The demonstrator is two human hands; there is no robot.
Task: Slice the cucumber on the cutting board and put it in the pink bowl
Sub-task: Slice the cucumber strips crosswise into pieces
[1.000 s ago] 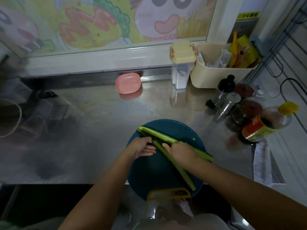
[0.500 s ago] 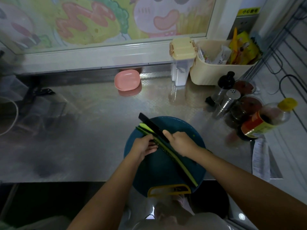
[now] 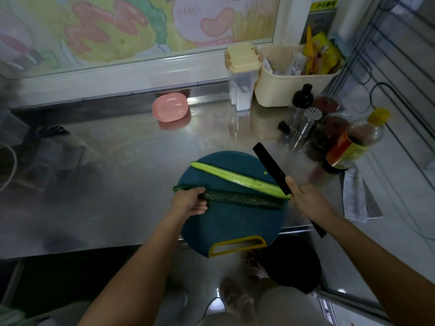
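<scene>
Starting at the left: the pink bowl sits way back by the window ledge, well apart from the cutting board, with no slices in it as far as I can tell. Your left hand has its fingers wrapped round the left end of the skin-up cucumber half, pinning it on the board. That half runs pretty much left to right, and the pale cut-side-up half lies just behind it at an angle, their right ends nearly meeting. Over on the right, your right hand grips the knife, blade lifted off the board and pointing away from you. So the free end is on the knife side. I'd bring the blade down square across that long axis and work leftward toward your fingers.
</scene>
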